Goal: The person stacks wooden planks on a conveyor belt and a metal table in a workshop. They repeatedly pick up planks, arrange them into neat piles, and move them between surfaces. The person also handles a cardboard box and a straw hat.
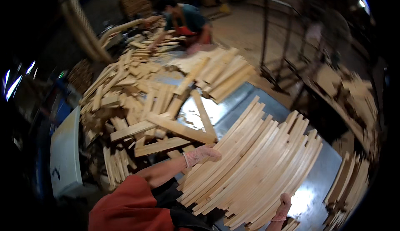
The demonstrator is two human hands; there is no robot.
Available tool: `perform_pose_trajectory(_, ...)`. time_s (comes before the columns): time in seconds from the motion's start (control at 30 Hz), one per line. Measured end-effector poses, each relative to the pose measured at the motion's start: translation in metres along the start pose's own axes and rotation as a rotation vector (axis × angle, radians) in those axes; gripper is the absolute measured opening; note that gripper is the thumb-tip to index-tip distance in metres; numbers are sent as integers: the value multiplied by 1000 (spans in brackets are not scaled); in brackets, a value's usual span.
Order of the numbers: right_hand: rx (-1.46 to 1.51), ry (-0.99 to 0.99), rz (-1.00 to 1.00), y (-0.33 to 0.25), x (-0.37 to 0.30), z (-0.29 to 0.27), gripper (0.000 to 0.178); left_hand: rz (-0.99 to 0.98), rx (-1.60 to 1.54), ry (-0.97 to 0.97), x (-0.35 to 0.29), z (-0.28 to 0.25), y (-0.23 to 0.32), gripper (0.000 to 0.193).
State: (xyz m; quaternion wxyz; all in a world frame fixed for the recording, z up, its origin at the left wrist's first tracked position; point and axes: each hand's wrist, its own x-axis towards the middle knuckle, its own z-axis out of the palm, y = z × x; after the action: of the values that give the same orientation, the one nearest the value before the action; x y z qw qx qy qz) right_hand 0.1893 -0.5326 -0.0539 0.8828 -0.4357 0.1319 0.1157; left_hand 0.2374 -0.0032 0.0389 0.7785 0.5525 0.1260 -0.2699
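A wide row of pale wooden strips lies side by side in front of me, its ends uneven. My left hand, in a pinkish knitted glove, grips the row's left side, its fingertips partly hidden by the wood. At the near right side my right hand, gloved alike, is closed against the outermost strip with the thumb up. The row lies between both hands, over a shiny metal tabletop. I cannot tell whether it rests on the metal or is lifted.
Loose wooden pieces are heaped at the left and far left. Across the table a person in a red apron bends over more boards. Stacked strips stand at the right, near a metal frame cart. A pale box stands left.
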Motion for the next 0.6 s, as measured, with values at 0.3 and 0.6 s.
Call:
perform_pose_trajectory(0.3,-454,-488,-440,18,-13,111,82,480,-17,187,-333,-79,-3,86)
perform_pose_trajectory(0.6,-326,-749,159,146,-336,545,45,705,-158,742,-752,-146,-169,75)
